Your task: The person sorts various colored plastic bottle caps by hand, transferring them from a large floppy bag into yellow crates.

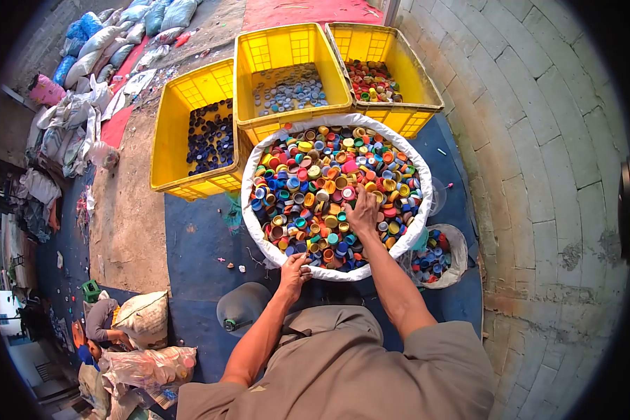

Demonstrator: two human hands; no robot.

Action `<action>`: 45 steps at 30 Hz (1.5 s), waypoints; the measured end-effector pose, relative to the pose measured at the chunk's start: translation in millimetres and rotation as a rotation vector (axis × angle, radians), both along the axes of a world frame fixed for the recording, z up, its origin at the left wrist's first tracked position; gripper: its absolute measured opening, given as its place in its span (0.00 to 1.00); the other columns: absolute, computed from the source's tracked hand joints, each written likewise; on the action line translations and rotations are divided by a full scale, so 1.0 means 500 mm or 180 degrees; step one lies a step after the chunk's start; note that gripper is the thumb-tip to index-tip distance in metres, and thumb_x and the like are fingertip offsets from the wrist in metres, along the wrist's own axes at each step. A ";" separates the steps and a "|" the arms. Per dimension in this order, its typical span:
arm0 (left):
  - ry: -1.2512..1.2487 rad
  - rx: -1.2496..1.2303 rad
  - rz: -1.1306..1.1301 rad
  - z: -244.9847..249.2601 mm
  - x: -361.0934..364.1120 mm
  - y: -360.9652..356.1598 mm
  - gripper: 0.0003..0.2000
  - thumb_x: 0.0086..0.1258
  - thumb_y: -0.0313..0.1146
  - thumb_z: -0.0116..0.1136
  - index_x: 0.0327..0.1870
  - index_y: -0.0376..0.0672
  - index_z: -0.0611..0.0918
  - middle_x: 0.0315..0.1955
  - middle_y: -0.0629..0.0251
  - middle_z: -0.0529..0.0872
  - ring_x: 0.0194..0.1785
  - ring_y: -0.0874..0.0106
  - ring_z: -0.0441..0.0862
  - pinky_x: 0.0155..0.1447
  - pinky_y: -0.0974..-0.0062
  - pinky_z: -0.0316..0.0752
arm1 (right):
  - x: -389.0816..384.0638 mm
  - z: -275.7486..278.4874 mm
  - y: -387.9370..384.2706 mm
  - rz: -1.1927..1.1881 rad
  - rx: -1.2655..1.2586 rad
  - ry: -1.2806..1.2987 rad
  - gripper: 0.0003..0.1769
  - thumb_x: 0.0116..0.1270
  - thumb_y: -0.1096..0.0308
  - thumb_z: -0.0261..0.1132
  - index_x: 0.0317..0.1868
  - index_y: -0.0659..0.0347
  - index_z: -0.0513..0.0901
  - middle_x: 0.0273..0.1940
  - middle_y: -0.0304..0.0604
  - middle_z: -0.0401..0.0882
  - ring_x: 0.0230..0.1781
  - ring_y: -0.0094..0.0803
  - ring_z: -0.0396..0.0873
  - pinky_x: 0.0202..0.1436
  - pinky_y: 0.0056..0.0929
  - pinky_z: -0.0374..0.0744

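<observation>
A round white sack (pixel 423 183) with a rolled rim stands before me, heaped with plastic bottle caps (pixel 315 171) of many colours. Over the right part of the heap, my right hand (pixel 362 212) reaches in, its fingers stretched out and touching the caps. The thumb sits apart from the other fingers, near a pink-and-white cap. My left hand (pixel 295 274) is at the sack's near rim, thumb and fingers pinched together. What lies between those fingertips, if anything, is too small to make out.
Three yellow crates stand beyond the sack: one with dark caps (pixel 159 150), one with pale caps (pixel 292 116), one with red caps (pixel 416 87). A smaller sack (pixel 458 259) of bluish caps is at right, by a block wall (pixel 539 175). Another person (pixel 108 315) is at lower left.
</observation>
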State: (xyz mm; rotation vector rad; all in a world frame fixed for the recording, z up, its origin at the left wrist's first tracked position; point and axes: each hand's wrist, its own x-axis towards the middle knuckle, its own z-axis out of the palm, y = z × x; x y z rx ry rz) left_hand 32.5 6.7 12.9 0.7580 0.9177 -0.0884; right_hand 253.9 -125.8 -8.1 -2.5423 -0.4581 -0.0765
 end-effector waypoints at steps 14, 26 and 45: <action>0.0113 0.0092 0.0248 0.007 -0.031 0.023 0.12 0.70 0.37 0.58 0.48 0.43 0.76 0.37 0.68 0.82 0.30 0.81 0.76 0.37 0.79 0.75 | -0.065 0.084 -0.013 -0.0449 0.1266 0.1654 0.32 0.53 0.55 0.70 0.52 0.68 0.71 0.39 0.61 0.81 0.43 0.52 0.82 0.48 0.40 0.79; -0.0256 0.1710 -0.0586 0.009 0.076 0.012 0.15 0.65 0.38 0.66 0.47 0.41 0.78 0.36 0.67 0.83 0.36 0.80 0.78 0.41 0.80 0.73 | -0.093 0.081 -0.119 -0.1028 0.2148 0.2271 0.21 0.67 0.50 0.56 0.35 0.62 0.83 0.26 0.43 0.78 0.23 0.30 0.75 0.26 0.31 0.73; -0.0942 0.6100 -0.2009 -0.054 0.397 -0.018 0.09 0.63 0.35 0.58 0.39 0.42 0.77 0.32 0.61 0.85 0.38 0.59 0.78 0.42 0.60 0.70 | -0.238 0.082 -0.236 -0.1442 0.4948 0.3794 0.14 0.67 0.58 0.56 0.33 0.61 0.76 0.33 0.45 0.78 0.33 0.34 0.78 0.38 0.33 0.78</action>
